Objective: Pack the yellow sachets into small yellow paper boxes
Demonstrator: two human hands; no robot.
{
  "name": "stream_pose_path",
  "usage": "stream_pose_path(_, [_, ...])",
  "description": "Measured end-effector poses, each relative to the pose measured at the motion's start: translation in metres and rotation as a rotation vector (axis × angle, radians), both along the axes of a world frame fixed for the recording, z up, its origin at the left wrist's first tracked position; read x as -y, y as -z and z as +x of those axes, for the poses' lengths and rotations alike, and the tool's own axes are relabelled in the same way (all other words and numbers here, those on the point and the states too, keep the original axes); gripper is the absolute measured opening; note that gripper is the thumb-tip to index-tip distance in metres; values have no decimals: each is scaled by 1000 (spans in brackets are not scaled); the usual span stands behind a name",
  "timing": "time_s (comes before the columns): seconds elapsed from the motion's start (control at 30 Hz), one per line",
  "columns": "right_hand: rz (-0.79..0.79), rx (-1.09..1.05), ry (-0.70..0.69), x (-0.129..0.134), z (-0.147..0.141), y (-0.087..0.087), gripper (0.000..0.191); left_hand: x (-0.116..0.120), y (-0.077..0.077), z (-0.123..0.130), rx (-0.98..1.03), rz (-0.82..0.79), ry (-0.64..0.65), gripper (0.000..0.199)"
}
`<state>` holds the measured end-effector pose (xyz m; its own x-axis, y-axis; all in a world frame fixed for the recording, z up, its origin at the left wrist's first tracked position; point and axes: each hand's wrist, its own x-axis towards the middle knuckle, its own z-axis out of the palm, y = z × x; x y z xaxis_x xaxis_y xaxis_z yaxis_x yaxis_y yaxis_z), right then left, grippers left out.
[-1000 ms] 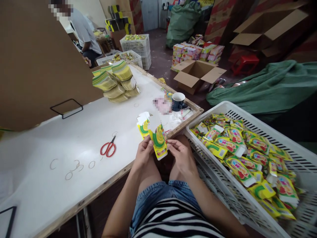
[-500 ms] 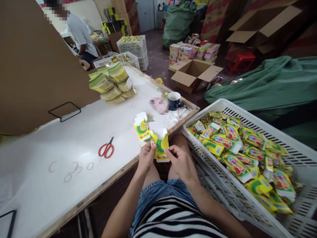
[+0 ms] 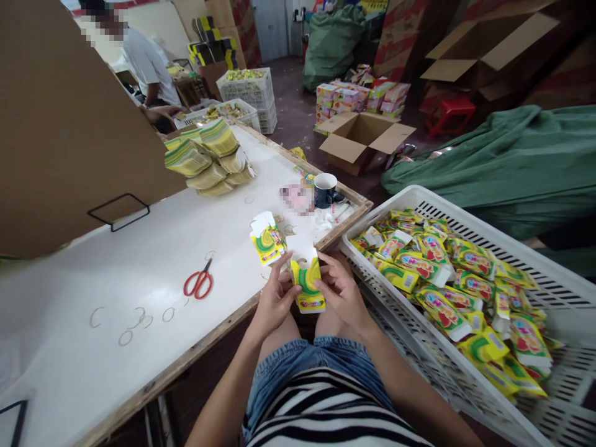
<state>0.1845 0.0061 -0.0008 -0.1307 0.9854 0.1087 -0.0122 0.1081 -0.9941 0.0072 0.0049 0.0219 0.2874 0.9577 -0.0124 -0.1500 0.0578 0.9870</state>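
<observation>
A small yellow-green carton point(image 3: 307, 284) with white flaps at its top is held over my lap, just off the table's front edge. My left hand point(image 3: 278, 292) grips its left side, thumb on the front. On its right side my right hand point(image 3: 341, 288) holds on, thumb pressed to the front. Beside them on the white table point(image 3: 153, 267) lies a small stack of flat cartons point(image 3: 267, 239). Red-handled scissors point(image 3: 199, 284) and several rubber bands point(image 3: 125, 338) rest further left. Bundled flat cartons point(image 3: 209, 155) are piled at the back of the table.
A white crate point(image 3: 465, 205) of filled packets point(image 3: 433, 267) stands at my right. A dark mug point(image 3: 325, 190) sits near the table's right corner. Beyond are an open cardboard box point(image 3: 365, 139), green sacks point(image 3: 493, 155) and a seated person point(image 3: 146, 68).
The carton has turned and dropped slightly, and both hands have shifted their grip along its sides. The seated person's hand has moved. My view has shifted a little.
</observation>
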Motion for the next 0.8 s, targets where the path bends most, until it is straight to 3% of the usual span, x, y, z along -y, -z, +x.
stream_pose_path(0.2, [36,-30,-142,-5,14,-8,32,6,-10,-7,80,-49,166,45])
stream_pose_path(0.3, [84,19,-128,-7,18,-12,21,9,-9,-7,86,-77,205,41])
stream_pose_path(0.5, [160,11,28,-6,13,-6,17,10,-3,-1,42,-53,179,76])
stream_pose_path(0.6, [124,-39,66,-6,13,0,38,9,-3,0,-7,-28,208,65])
stream_pose_path(0.7, [199,26,45,-8,20,-3,30,8,-4,-1,-111,-7,150,55])
stream_pose_path(0.8, [217,84,-1,-11,28,-12,36,8,-4,0,-258,27,45,52])
